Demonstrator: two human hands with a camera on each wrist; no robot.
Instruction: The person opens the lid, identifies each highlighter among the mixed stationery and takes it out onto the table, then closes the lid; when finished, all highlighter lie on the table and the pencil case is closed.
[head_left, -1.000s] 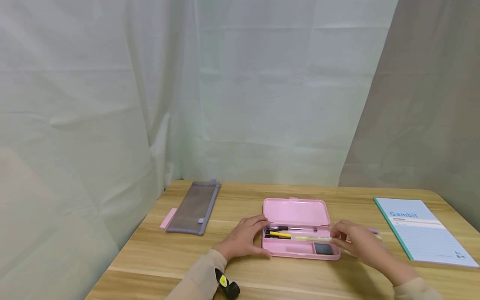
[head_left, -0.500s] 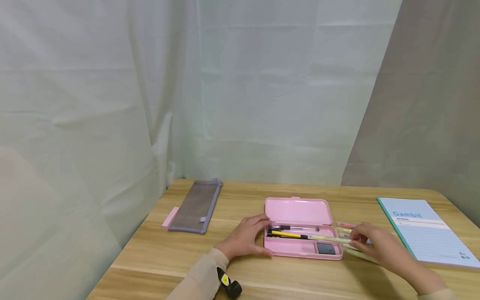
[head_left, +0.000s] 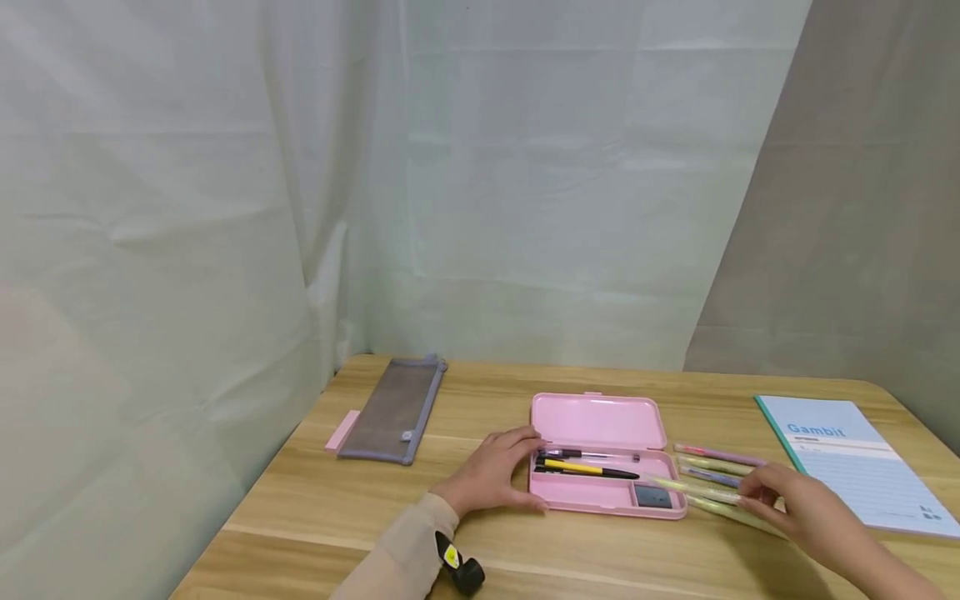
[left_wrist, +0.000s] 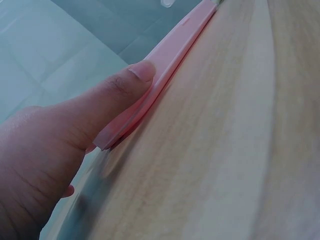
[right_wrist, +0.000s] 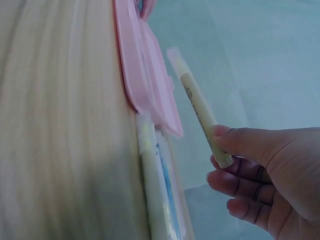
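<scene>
My left hand (head_left: 491,475) holds the left end of an open pink pencil case (head_left: 596,419), its thumb against the front wall (left_wrist: 142,107). My right hand (head_left: 806,510) pinches a pale yellow highlighter (right_wrist: 200,112) near one end, between thumb and finger. It is raised, its far end over the case's right side in the head view. A black-capped clear pen (head_left: 600,456) and a yellow-and-black pen (head_left: 581,467) lie in the long compartment. A small dark grey block (head_left: 652,497) fills the front right compartment. Several highlighters (head_left: 731,510) lie on the table right of the case.
A grey mesh zip pouch (head_left: 390,412) lies at the left of the wooden table (head_left: 585,554), beside a pink strip (head_left: 342,431). A notebook marked "Gambit" (head_left: 855,467) lies at the right. Pale curtains (head_left: 525,208) hang behind and left.
My right hand has moved right, away from the case, drawing the yellow highlighter out of the long compartment. More of the yellow-and-black pen shows. My left hand stays on the case.
</scene>
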